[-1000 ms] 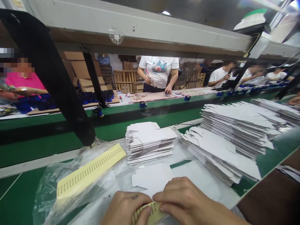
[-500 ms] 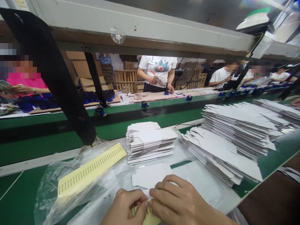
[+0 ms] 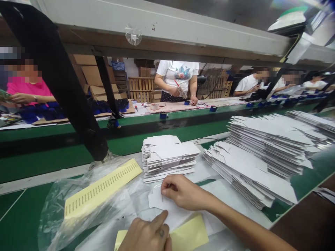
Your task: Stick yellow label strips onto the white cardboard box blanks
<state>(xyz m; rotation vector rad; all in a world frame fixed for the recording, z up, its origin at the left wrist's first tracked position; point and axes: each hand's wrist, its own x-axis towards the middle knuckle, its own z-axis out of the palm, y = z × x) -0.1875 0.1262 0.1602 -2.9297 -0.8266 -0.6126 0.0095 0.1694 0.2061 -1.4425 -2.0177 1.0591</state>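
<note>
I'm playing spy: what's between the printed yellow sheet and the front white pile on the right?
Another stack of flat white cartons sits between the yellow sheet and that pile, as the head view shows.

Factory assembly line

A green belt (image 3: pixel 133 147) runs past people (image 3: pixel 179 78) working at a counter (image 3: pixel 141 112), with stacked flat white cartons (image 3: pixel 171 153) in front, rows of blue parts (image 3: pixel 29 116) beyond, and wooden pallets (image 3: pixel 141 85) and cardboard boxes (image 3: pixel 90 75) at the back.

On the green tabletop (image 3: pixel 23 216): crumpled clear plastic (image 3: pixel 56 228), bearing 1 yellow printed sheet (image 3: pixel 102 191) at left; near the middle, 1 stack of flat white boxes (image 3: pixel 170 153); to the right, more piles (image 3: pixel 269 139).
</note>
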